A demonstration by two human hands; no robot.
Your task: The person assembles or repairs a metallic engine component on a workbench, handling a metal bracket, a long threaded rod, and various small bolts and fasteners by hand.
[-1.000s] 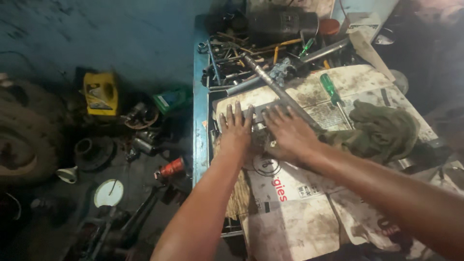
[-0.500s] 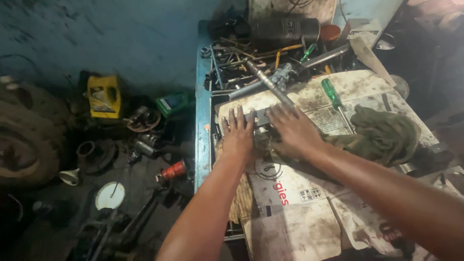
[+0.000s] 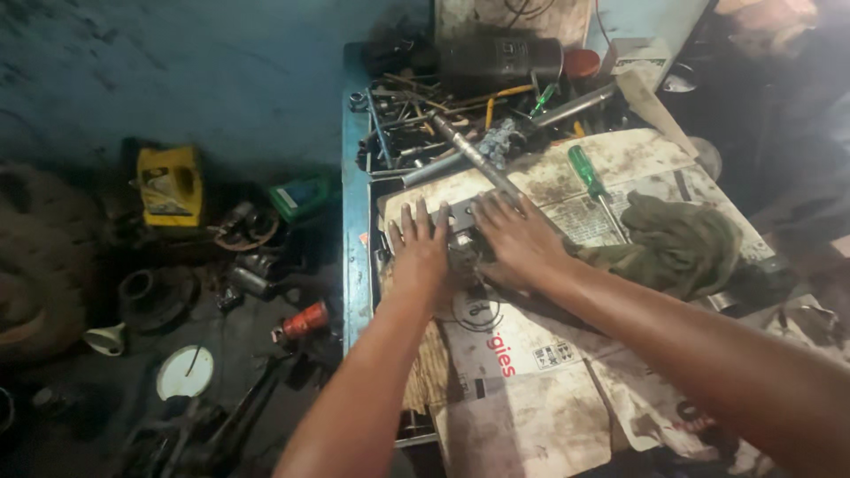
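A dim workshop is seen from above, with a blue metal workbench set against a dark, oil-stained floor. Nearest on the bench, stained newspaper sheets are spread flat over the top. A little farther in, the left hand is laid palm down with the fingers spread, and the right hand is laid flat just beside it; both are pressed on a small grey metal part near the left edge of the paper. The part is mostly covered, so its full shape cannot be told, and nothing is gripped by either hand. Compared with a moment ago, the hands are found in nearly the same pose on the same part; only the view has been shifted slightly, so the pressing down is judged to be in progress rather than finished.

To the right of the hands, an olive rag is bunched on the paper, and a green-handled screwdriver is laid just beyond it. A long steel rod is run from the part toward the far end. Farther still, a tangle of wrenches and loose tools is heaped, with a dark cylinder lying at the far edge.

On the floor to the left, a white disc lies near, then a red can, and, farther off, a yellow container.
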